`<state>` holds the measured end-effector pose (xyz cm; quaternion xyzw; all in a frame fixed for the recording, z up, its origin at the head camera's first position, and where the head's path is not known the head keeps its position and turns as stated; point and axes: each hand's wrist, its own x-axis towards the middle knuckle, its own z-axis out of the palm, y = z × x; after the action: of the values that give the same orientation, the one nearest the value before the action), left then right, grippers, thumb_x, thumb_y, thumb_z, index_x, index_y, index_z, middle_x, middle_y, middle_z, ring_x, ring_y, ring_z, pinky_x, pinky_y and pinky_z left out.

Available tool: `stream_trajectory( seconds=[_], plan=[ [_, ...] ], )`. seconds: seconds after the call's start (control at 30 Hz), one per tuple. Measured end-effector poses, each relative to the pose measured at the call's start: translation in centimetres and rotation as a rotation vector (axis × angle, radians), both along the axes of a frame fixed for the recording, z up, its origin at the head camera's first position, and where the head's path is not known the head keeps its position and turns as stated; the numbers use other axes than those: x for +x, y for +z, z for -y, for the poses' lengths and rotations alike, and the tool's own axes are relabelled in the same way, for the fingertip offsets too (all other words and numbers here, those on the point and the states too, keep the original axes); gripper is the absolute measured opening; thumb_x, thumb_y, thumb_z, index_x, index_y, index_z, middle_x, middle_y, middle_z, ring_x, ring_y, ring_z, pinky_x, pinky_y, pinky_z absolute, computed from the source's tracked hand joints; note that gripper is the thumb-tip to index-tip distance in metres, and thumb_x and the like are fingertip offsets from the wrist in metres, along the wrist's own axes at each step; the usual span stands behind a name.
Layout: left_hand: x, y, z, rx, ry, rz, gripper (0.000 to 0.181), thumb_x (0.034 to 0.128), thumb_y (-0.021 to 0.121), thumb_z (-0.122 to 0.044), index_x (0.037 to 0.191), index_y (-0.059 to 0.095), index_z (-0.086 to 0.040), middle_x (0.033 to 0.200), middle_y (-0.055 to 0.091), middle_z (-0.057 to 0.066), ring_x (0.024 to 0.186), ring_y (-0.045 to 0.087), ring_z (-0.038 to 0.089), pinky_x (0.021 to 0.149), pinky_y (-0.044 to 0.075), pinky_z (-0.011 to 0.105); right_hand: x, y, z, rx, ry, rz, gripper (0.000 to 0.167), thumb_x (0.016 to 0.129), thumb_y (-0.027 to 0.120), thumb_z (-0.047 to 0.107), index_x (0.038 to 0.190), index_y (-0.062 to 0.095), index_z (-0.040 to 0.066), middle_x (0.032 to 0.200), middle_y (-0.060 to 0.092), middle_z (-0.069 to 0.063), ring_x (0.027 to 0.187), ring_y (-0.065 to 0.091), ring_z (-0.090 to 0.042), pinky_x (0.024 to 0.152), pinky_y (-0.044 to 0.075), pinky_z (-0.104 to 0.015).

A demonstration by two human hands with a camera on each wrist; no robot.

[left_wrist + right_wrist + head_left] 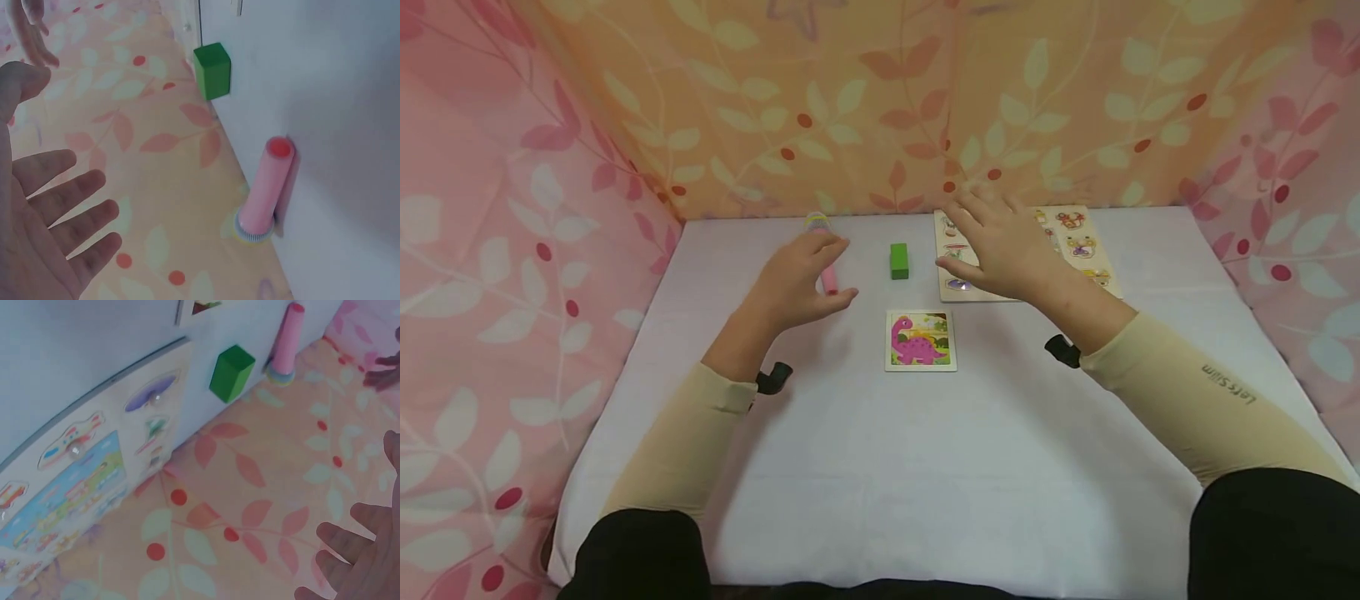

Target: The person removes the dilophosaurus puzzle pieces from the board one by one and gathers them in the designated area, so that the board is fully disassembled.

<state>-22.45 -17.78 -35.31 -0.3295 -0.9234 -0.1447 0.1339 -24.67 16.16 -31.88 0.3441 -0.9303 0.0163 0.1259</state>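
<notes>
My left hand [796, 283] hovers over the table's left side with fingers spread and nothing in it. Partly behind it in the head view lies a pink cylinder [265, 187] with a ridged, wider end, perhaps a toy flashlight. Above the wooden knob puzzle board [1078, 242] is my right hand [1000, 246], fingers extended and holding nothing; it covers part of the board. Between the hands stands a green block [899, 262]. Nearer to me lies a square dinosaur picture puzzle [921, 341], flat on the cloth.
A white cloth covers the table [880, 467]. An orange leaf-patterned curtain [880, 100] closes off the back, and pink curtains [497, 292] hang at both sides. The board's pieces, an airplane [72, 444] among them, carry small knobs.
</notes>
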Motion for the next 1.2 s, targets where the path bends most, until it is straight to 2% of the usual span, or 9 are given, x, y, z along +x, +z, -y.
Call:
stream_trajectory(
  seconds=[0.1,0.27,0.57,0.9,1.03,1.2],
  plan=[
    [0.2,-0.6,-0.5,-0.009,0.018,0.063,0.071,0.0879,0.076,-0.043,0.143,0.058,-0.001,0.137,0.060,0.016,0.127,0.054,0.034,0.106,0.045,0.051,0.4,-0.2,0.5,-0.016,0.045,-0.020,0.078,0.099,0.058,0.056,0.155,0.039,0.005,0.150,0.046,-0.016,0.146,0.032,-0.038,0.115,0.027,-0.059],
    [0.7,-1.3,-1.3,-0.015,0.030,0.159,0.068,0.0887,0.075,-0.041,0.143,0.059,-0.002,0.138,0.060,0.015,0.127,0.055,0.033,0.105,0.045,0.051,1.2,-0.6,1.4,-0.031,0.067,0.007,0.081,0.096,0.064,0.055,0.155,0.040,0.005,0.153,0.045,-0.018,0.145,0.036,-0.037,0.114,0.029,-0.058],
    [1.3,-3.4,-2.5,-0.070,0.093,0.366,0.075,0.0896,0.073,-0.047,0.149,0.054,-0.008,0.140,0.057,0.012,0.124,0.057,0.031,0.104,0.047,0.050,2.3,-2.4,3.0,-0.039,0.090,0.111,0.084,0.092,0.071,0.051,0.157,0.039,0.008,0.153,0.046,-0.015,0.144,0.038,-0.032,0.114,0.034,-0.056],
    [0.9,-5.6,-3.4,-0.117,0.088,0.432,0.077,0.0862,0.077,-0.049,0.149,0.055,-0.012,0.119,0.061,0.008,0.101,0.060,0.021,0.083,0.054,0.040,2.4,-3.7,4.7,-0.060,0.062,0.240,0.081,0.091,0.076,0.045,0.155,0.044,0.009,0.146,0.055,-0.013,0.131,0.055,-0.033,0.109,0.043,-0.049],
    [0.6,-6.1,-3.8,-0.151,0.088,0.464,0.077,0.0862,0.077,-0.051,0.149,0.055,-0.012,0.115,0.061,0.007,0.098,0.061,0.020,0.082,0.054,0.040,2.4,-4.4,5.4,-0.058,0.049,0.311,0.072,0.091,0.078,0.039,0.151,0.051,0.009,0.139,0.060,-0.011,0.120,0.062,-0.031,0.098,0.052,-0.046],
    [0.2,-6.9,-4.1,-0.206,0.090,0.481,0.076,0.0869,0.076,-0.053,0.148,0.056,-0.013,0.116,0.061,0.006,0.097,0.060,0.020,0.084,0.054,0.040,2.3,-5.5,6.3,-0.039,0.014,0.417,0.060,0.092,0.077,0.035,0.144,0.060,0.011,0.133,0.063,-0.008,0.114,0.064,-0.026,0.090,0.056,-0.042]
  ],
)
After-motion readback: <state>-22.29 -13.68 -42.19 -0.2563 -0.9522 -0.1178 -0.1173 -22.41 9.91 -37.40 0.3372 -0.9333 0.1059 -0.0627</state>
